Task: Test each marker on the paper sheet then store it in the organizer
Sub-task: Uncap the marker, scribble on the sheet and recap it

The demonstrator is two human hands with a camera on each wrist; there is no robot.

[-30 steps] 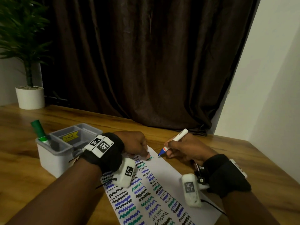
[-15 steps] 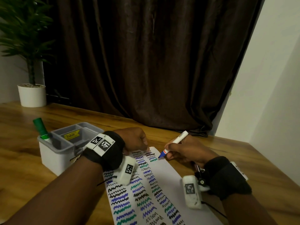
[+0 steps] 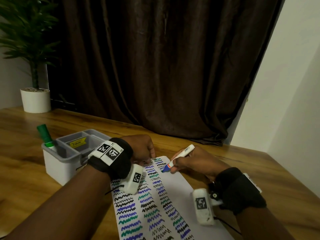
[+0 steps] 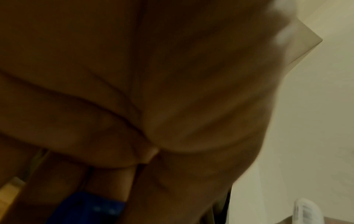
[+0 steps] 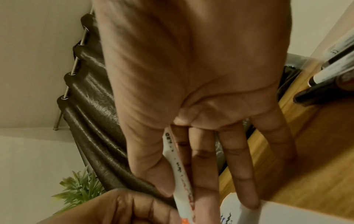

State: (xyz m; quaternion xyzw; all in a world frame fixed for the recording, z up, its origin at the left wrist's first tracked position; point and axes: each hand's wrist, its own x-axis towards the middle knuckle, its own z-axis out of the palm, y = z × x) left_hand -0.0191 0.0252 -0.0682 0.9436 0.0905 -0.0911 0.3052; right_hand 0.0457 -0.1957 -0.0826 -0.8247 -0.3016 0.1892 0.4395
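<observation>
Your right hand (image 3: 194, 163) pinches a white marker (image 3: 181, 155) between thumb and fingers, its blue tip at the paper sheet (image 3: 174, 189) near the far end, just right of the rightmost column of squiggles. The barrel leans back toward 2 o'clock, a writing slant that, by the look of it, lets the tip meet the page while you see the mark.

Your left hand (image 3: 141, 148) sits curled at the sheet's far left corner, fingers closed around a blue cap (image 4: 86, 207), likely this marker's. Resting there it probably pins the paper against the stroke.

The grey-and-white organizer (image 3: 57, 163) stands at 9 o'clock from the sheet, just beside your left wrist, a green marker (image 3: 45, 135) propped in its near-left compartment. The other compartments appear empty.

More markers (image 5: 329, 75) lie on the wooden table (image 3: 259, 170) at 3 o'clock from the right hand, seemingly awaiting their turn.

Open room: blank paper runs down the sheet's right strip. The table's right edge meets the wall at 3 o'clock; the curtain (image 3: 164, 66) hangs at 12. Your path to the organizer crosses your left forearm.
</observation>
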